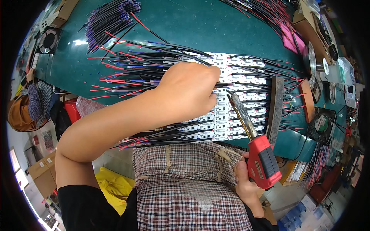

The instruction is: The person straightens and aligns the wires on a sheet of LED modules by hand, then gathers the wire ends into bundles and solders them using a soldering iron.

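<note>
My left hand [189,90] is closed over a panel of small white circuit boards [221,133], its fingertips pinched on a black cable [224,84] whose end pokes out toward the middle of the panel. Most of that cable is hidden under the hand. Wrapped round the handle of a red and black soldering gun [264,161] is my right hand [246,186]. The gun's metal tip points up and left, close to the boards beside my left fingertips; whether it touches is unclear. Black cables with red and blue ends run off both sides of the panel.
A dark bar [274,109] lies across the cables right of the boards. At the back left sits a bundle of cables [110,23], with another cable pile [266,15] back right. Small fans [322,125], a solder spool [323,67] and a wooden block [307,101] line the right side.
</note>
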The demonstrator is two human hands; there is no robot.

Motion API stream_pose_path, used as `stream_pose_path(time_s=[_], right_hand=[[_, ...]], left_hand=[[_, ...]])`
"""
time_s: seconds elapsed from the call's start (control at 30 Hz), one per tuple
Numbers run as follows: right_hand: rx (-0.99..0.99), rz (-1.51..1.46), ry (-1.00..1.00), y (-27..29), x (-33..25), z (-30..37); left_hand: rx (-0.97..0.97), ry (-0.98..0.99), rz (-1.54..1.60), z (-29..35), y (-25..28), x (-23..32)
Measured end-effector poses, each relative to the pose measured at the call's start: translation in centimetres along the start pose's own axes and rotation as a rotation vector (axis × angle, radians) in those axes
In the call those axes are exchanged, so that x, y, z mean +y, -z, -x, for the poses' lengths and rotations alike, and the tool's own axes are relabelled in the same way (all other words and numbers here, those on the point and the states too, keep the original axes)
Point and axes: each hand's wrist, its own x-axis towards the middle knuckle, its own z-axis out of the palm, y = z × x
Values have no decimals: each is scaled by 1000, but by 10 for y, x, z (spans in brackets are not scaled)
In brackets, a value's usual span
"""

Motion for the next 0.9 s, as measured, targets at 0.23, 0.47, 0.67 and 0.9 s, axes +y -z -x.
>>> stream_pose_path(time_s=[0.23, 0.47, 0.67, 0.9], right_hand=[[106, -78, 39, -2, 0, 2], [108, -21, 48, 6, 1, 7], [131, -29, 28, 9, 12, 12], [39, 16, 97, 8, 1, 7]], left_hand=[[-55, 60, 177, 7, 14, -5], [366, -97, 64, 18, 63, 14], [153, 124, 139, 73, 82, 61], [296, 170, 81, 70, -1, 66]])
